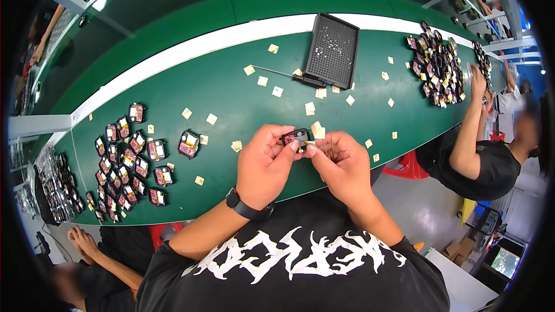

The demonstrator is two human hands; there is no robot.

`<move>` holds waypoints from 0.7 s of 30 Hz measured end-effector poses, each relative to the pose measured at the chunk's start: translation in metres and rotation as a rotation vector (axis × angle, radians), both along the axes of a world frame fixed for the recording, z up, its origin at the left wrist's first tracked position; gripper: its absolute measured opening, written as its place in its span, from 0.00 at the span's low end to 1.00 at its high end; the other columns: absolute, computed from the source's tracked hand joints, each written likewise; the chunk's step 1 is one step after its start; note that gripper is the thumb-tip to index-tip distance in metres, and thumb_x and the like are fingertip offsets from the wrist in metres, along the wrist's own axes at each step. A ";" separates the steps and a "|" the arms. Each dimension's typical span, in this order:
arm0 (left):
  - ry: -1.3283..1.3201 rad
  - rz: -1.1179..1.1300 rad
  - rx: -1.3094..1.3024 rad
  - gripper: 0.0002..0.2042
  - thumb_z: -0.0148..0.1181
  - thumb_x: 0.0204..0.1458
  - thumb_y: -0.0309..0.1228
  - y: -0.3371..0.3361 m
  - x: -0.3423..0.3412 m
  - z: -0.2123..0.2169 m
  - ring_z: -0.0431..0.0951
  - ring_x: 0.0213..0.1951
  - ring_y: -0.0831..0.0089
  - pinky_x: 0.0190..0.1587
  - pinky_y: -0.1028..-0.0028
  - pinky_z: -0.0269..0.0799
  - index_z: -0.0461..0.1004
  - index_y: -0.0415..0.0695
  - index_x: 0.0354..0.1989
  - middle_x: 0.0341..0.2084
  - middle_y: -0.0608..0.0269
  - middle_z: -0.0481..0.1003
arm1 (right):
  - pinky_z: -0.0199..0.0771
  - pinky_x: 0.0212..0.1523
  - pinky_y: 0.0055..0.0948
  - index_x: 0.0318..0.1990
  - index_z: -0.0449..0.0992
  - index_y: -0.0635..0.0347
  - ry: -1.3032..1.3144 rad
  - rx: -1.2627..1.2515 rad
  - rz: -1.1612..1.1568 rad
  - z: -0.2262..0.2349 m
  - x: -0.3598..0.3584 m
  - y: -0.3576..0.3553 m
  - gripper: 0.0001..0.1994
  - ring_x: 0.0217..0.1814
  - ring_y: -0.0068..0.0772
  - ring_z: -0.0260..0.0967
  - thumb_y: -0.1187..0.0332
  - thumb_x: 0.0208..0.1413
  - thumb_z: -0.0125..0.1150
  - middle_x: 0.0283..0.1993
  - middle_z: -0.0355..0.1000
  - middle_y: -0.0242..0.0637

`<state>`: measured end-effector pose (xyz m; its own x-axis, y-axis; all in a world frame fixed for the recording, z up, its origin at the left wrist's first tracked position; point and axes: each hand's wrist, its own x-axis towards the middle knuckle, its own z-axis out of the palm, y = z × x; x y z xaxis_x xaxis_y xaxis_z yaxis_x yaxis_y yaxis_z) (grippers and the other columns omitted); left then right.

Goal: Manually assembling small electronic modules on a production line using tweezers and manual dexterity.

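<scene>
My left hand [263, 164] grips a small black electronic part [296, 137] with a red board inside, held above the near edge of the green table [231, 92]. My right hand [341, 164] pinches at the right side of the same part, where a small pale sticker piece [317, 130] shows between the fingers. A black watch sits on my left wrist. The fingers cover most of the part.
Several similar black parts [130, 156] lie in a cluster at the left; one lies apart [188, 144]. Pale paper squares are scattered over the table. A black perforated tray [332, 51] and a screwdriver [289, 75] lie farther back. A seated person [480, 156] works at a pile of parts [436, 69] on the right; another person sits at the lower left.
</scene>
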<state>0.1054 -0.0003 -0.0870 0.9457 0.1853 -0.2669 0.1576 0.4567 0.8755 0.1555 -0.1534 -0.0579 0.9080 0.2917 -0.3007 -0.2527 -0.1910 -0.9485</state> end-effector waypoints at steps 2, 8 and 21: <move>0.000 -0.011 0.003 0.11 0.53 0.65 0.18 0.002 -0.001 0.002 0.81 0.48 0.68 0.54 0.66 0.82 0.66 0.31 0.54 0.47 0.52 0.76 | 0.61 0.25 0.16 0.39 0.77 0.66 -0.038 -0.004 0.005 -0.004 -0.001 -0.002 0.05 0.25 0.07 0.61 0.76 0.60 0.68 0.28 0.76 0.24; -0.013 -0.005 -0.023 0.09 0.52 0.64 0.17 0.001 -0.004 -0.002 0.80 0.49 0.69 0.55 0.66 0.81 0.66 0.33 0.52 0.47 0.52 0.75 | 0.66 0.28 0.19 0.38 0.82 0.68 -0.174 -0.110 0.048 -0.003 0.003 0.001 0.06 0.28 0.13 0.66 0.76 0.56 0.72 0.31 0.76 0.30; -0.044 -0.044 0.002 0.09 0.49 0.64 0.14 0.004 -0.009 -0.005 0.78 0.53 0.68 0.58 0.65 0.79 0.63 0.33 0.51 0.50 0.50 0.74 | 0.69 0.33 0.23 0.40 0.84 0.66 -0.250 -0.160 0.058 0.001 0.002 0.011 0.06 0.33 0.20 0.70 0.74 0.58 0.70 0.34 0.76 0.34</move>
<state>0.0965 0.0042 -0.0923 0.9637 0.1440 -0.2247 0.1390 0.4480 0.8832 0.1573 -0.1429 -0.0573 0.9428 0.3124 -0.1162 0.0005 -0.3501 -0.9367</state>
